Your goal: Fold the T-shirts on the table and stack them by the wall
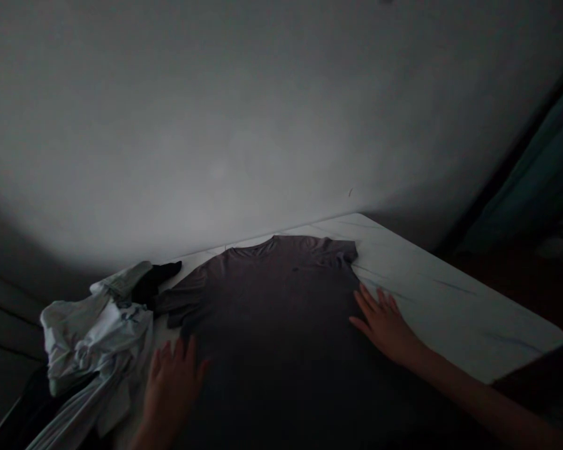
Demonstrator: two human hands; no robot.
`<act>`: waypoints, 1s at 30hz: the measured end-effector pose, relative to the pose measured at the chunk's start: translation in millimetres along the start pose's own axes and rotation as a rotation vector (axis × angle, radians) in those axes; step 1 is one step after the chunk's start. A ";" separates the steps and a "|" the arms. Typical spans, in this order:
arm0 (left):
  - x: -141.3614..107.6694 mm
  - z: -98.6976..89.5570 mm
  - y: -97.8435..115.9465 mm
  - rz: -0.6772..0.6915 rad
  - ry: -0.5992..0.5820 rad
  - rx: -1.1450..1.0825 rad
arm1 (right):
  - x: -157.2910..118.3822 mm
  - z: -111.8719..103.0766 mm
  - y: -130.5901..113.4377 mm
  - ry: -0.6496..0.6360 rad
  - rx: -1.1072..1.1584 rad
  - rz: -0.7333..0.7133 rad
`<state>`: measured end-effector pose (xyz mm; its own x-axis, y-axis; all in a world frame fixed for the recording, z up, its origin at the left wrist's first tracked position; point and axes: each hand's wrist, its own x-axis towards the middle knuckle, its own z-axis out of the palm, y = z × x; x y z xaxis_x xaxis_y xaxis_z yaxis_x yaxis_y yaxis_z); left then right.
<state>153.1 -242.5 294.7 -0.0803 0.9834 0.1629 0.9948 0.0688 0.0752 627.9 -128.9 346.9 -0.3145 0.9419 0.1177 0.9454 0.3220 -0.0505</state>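
Observation:
A dark grey short-sleeved T-shirt [276, 300] lies spread out on a white marbled table [431, 284], its neckline toward the wall. My left hand [173, 381] is at the shirt's left side, below the left sleeve, with its fingers apart and nothing held. At the opposite side, below the right sleeve, my right hand [382, 322] rests flat with spread fingers, partly over the shirt's edge. The lower part of the shirt fades into shadow.
A heap of crumpled light-coloured clothes [94, 337] lies on the left, with a black cloth [157, 281] beside the left sleeve. A pale wall [225, 125] stands behind the table. Teal fabric [535, 169] hangs at the far right.

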 end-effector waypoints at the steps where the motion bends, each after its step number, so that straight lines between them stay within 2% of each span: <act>1: 15.4 -1.7 21.5 0.037 0.005 0.005 | 15.8 1.4 -24.1 -0.032 0.039 -0.087; 4: 71.7 4.6 83.3 0.309 -0.014 -0.122 | 66.6 11.0 -103.9 -0.217 0.209 -0.499; 6: 106.0 17.3 100.4 0.399 -0.040 -0.169 | 97.0 21.4 -139.1 -0.293 0.263 -0.660; 7: 119.9 24.5 98.3 0.403 -0.057 -0.170 | 110.5 26.7 -146.2 -0.308 0.272 -0.688; 9: 140.5 37.0 74.7 0.377 -0.094 -0.153 | 134.9 34.8 -138.8 -0.309 0.263 -0.672; 12: 159.9 46.2 18.0 0.317 -0.137 -0.104 | 168.1 38.8 -97.9 -0.310 0.218 -0.614; 14: 171.7 47.9 -9.5 0.214 -0.151 -0.030 | 189.2 38.7 -76.0 -0.284 0.158 -0.524; 15: 178.6 48.5 -15.6 0.153 -0.155 0.012 | 199.3 39.1 -71.3 -0.258 0.131 -0.480; 17: 195.2 51.0 -11.5 0.088 -0.156 0.058 | 218.3 42.5 -75.6 -0.230 0.115 -0.454; 18: 204.7 53.1 -3.0 0.111 -0.155 0.046 | 227.1 45.7 -82.6 -0.246 0.134 -0.479; 21: 235.9 61.9 29.3 0.313 -0.157 -0.079 | 251.9 59.9 -105.6 -0.361 0.215 -0.618; 23: 256.3 68.8 40.1 0.401 -0.164 -0.129 | 268.1 69.7 -109.7 -0.388 0.237 -0.681; 25: 274.1 75.7 34.7 0.388 -0.177 -0.130 | 284.2 77.1 -100.1 -0.374 0.232 -0.695; 30: 301.4 89.5 -14.2 0.207 -0.226 -0.085 | 318.2 83.8 -44.0 -0.363 0.185 -0.522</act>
<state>120.5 68.0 254.7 0.1484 0.9881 -0.0393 0.9791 -0.1412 0.1464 479.1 164.7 303.4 -0.7667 0.6197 -0.1677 0.6411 0.7253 -0.2510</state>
